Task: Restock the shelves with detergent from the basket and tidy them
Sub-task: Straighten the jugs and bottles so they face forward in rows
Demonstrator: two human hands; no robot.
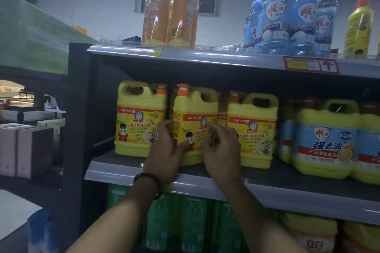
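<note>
- Our left hand (pixel 166 150) cups the middle yellow jug (pixel 194 123) from its left side, fingers wrapped on the label.
- Our right hand (pixel 221 148) presses its front with loosely curled fingers, likely squaring it up.
- The jug stands upright on the middle shelf (pixel 115 170), between two matching jugs; we see no basket.

Three jugs stand in a row on the middle shelf (pixel 267 178). The middle jug (pixel 195 113) sits nearer the edge than the left jug (pixel 139 117) and the right jug (pixel 255 127). Both hands touch its front.
</note>
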